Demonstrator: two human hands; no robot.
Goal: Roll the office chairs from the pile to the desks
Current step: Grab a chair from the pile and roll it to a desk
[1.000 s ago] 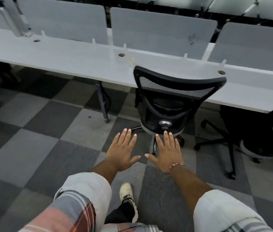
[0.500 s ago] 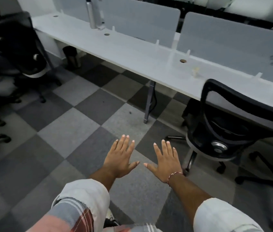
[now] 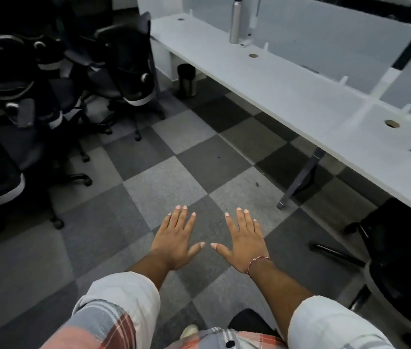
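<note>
A: Checkered carpet [image 3: 164, 190]. What's under the desk [image 3: 287, 91], top centre?
B: A bin [image 3: 186, 80], contents unseen. The chair pile [image 3: 35, 79] is upper left, one chair [image 3: 400, 260] lower right. The left hand [image 3: 174, 243] and right hand [image 3: 246, 244] are spread flat, holding nothing.

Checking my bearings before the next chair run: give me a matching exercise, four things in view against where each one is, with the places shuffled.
Things
1. pile of office chairs
2. metal bin
3. silver post
4. lone office chair

Places
A. under the far end of the desk
B. standing on the desk top
C. far left of the view
D. right edge of the view, at the desk's near end

Pairs: 1-C, 2-A, 3-B, 4-D
</note>
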